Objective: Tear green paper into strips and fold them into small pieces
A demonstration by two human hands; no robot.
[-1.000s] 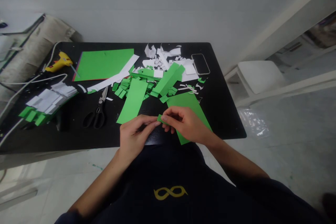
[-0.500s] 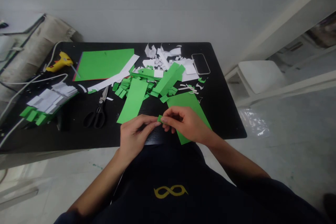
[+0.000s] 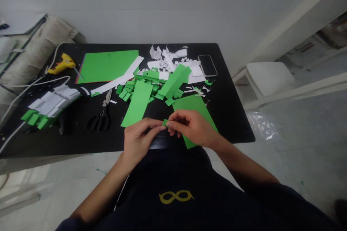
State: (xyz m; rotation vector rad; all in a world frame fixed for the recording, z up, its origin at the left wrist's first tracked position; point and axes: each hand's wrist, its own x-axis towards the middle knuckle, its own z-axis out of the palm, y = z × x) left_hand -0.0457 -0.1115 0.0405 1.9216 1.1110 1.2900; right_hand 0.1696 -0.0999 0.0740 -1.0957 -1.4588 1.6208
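Note:
Between my two hands, above the table's front edge, is a small piece of green paper (image 3: 165, 122). My left hand (image 3: 141, 133) pinches its left side with thumb and forefinger, while my right hand (image 3: 189, 126) pinches it from the right; the fingertips hide most of it. Under my right hand lies a green paper sheet (image 3: 199, 115). A green paper strip (image 3: 137, 104) slants away just beyond my left hand. Farther back is a pile of small folded green pieces (image 3: 128, 90), with longer green strips (image 3: 175, 81) on top.
On the black table (image 3: 81, 142) lie scissors (image 3: 101, 115), a yellow glue gun (image 3: 63, 64) with its cord, and a phone (image 3: 207, 65). White paper scraps (image 3: 168, 59) heap at the back. A green-and-white folded paper construction (image 3: 51, 104) stands left. A white stool (image 3: 268, 77) is beyond the right edge.

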